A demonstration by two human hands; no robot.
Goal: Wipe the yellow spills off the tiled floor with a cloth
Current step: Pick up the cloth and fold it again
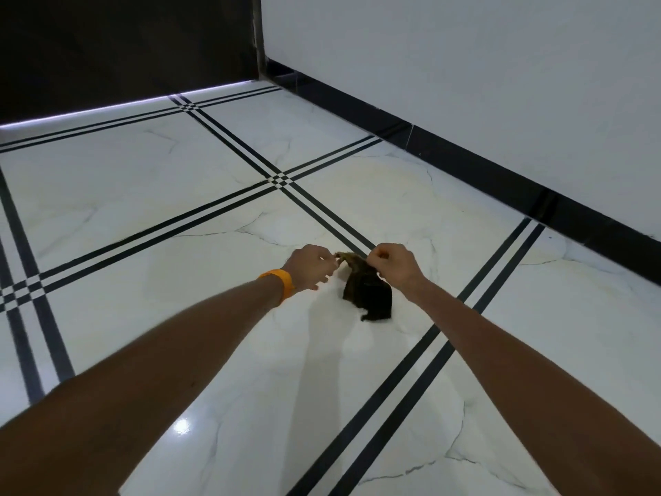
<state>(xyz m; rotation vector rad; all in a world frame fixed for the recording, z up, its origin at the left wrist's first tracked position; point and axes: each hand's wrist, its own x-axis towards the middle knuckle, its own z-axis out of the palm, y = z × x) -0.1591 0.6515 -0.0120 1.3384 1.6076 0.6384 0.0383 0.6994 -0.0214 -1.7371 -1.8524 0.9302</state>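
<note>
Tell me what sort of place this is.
Probably an indoor room or hallway corner: glossy marble-look tiled floor with black stripe inlays, a dark skirting board along a plain white wall.

— Where is the cloth [366, 286]?
— Low in the middle, between the left hand [310, 268] and the right hand [391, 265], each pinching its upper edge; its lower end hangs to the tiled floor [150, 195].
— And around it?
— A crossing of floor lines [280, 180] lies beyond the hands, another line pair [422, 359] runs just right of the cloth. The wall [465, 66] stands on the right with a skirting [447, 155] along its foot; a panel [125, 41] closes the far left.
— The wristband [280, 282]?
— On the left wrist.
</note>
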